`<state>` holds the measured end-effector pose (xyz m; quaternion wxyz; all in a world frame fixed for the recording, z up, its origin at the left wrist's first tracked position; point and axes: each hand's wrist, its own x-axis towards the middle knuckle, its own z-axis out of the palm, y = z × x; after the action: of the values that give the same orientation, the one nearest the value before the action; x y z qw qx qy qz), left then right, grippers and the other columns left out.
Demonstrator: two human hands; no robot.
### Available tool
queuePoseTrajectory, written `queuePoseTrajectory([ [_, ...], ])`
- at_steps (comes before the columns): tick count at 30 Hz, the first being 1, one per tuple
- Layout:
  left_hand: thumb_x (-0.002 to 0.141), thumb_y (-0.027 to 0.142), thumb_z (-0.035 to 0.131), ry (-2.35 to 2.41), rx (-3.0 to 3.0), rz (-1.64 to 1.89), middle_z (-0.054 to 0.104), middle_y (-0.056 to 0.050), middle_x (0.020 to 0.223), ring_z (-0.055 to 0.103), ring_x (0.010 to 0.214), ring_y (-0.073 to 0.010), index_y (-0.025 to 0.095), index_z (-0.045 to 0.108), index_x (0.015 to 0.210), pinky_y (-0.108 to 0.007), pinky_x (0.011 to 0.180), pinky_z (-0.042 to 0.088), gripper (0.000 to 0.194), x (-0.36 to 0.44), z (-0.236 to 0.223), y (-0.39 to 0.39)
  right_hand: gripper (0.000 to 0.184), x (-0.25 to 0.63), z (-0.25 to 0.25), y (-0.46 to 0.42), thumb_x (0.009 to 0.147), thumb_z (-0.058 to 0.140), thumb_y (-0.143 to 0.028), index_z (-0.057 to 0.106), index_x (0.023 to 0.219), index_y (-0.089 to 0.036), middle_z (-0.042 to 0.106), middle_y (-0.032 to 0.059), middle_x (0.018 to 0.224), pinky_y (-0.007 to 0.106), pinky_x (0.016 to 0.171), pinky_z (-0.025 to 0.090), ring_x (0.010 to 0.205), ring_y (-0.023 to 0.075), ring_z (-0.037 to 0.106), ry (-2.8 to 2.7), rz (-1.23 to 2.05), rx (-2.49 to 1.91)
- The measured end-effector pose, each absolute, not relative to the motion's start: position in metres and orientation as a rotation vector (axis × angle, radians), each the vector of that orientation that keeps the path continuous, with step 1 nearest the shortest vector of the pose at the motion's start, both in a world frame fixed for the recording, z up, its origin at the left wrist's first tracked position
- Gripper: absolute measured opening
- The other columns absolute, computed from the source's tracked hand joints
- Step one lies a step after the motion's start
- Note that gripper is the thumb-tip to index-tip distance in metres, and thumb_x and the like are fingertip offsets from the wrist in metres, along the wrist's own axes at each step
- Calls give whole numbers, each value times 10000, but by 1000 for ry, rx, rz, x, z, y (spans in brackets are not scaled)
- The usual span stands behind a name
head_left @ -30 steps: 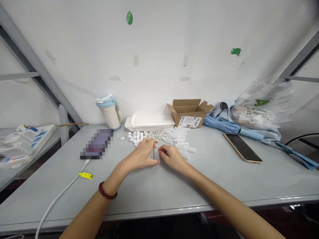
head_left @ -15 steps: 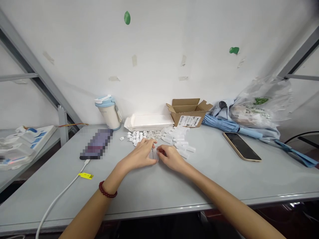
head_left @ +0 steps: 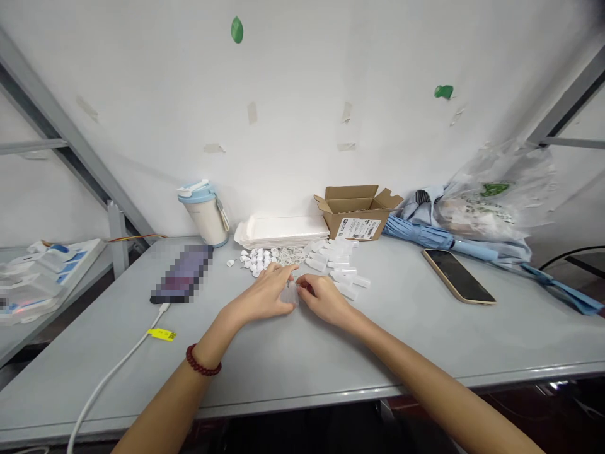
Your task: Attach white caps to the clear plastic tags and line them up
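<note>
My left hand (head_left: pixel 265 295) arches over a small translucent plastic piece (head_left: pixel 289 294) near the middle of the table, thumb and fingers closed around it. On the right side of this piece, the curled fingertips of my right hand (head_left: pixel 325 299) are pinched together; what they grip is too small to make out. Just beyond my left hand lies a pile of small white plastic caps (head_left: pixel 258 257). Thin whitish parts (head_left: pixel 290 255) lie beside them. Several translucent plastic sleeves (head_left: pixel 344 273) are scattered behind my right hand.
Stacked white trays (head_left: pixel 286 232) and an open cardboard box (head_left: pixel 354 214) stand by the wall. To the left are a tumbler (head_left: pixel 204 214), a pixelated phone (head_left: pixel 184 274) and its white cable (head_left: pixel 120 366). Rightward lie another phone (head_left: pixel 458 276), a blue umbrella (head_left: pixel 420 233) and a plastic bag (head_left: pixel 491 202).
Both hands stay at nearly the same spot around the translucent piece. The whole view has shifted very slightly.
</note>
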<state>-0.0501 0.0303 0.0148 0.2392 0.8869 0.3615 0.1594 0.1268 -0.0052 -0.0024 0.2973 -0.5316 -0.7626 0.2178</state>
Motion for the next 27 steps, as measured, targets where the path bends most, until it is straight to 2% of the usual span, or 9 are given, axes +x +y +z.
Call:
queuePoseTrajectory([
  [6,651,274,621,1003,2429,411,544,-71,1108,432,1127,-290,235,393,1318,-435,959,366,705,-50,15,31,178,126,-3,-5,833,470,-128,635,895,-149,687,53,795,249,614,391,675,151,590,-2027,583,-1406],
  [9,657,347,651,1004,2416,431,526,-90,1178,402,1175,-303,221,426,1287,-427,963,371,681,-49,20,31,174,127,-2,-4,824,482,-117,635,898,-151,686,52,791,247,614,399,668,147,592,-1988,602,-1420],
  [12,748,396,578,1071,2392,569,513,-95,1224,395,1194,-288,214,460,1241,-422,971,366,538,-48,23,33,175,129,0,-2,829,474,-114,634,892,-142,681,59,780,252,632,414,679,152,596,-1909,581,-1457],
  [16,819,279,446,1300,2376,811,558,-86,1155,428,1151,-271,192,530,1132,-432,973,355,336,-49,22,39,187,137,1,4,853,447,-122,629,888,-140,660,57,771,265,652,419,692,159,582,-1881,446,-1541],
  [23,804,128,341,1414,2469,849,599,-92,1082,443,1096,-269,163,585,1045,-431,954,367,344,-52,8,53,279,151,-6,15,852,413,-55,651,977,-130,614,140,1054,335,800,421,1000,251,495,-2100,-79,-1561],
  [27,820,138,335,1380,2498,807,604,-76,1098,432,1127,-259,171,592,1065,-434,972,357,356,-48,-2,57,296,155,-9,18,872,397,-85,651,1022,-110,548,167,1206,391,824,403,1107,298,432,-2207,-200,-1658],
])
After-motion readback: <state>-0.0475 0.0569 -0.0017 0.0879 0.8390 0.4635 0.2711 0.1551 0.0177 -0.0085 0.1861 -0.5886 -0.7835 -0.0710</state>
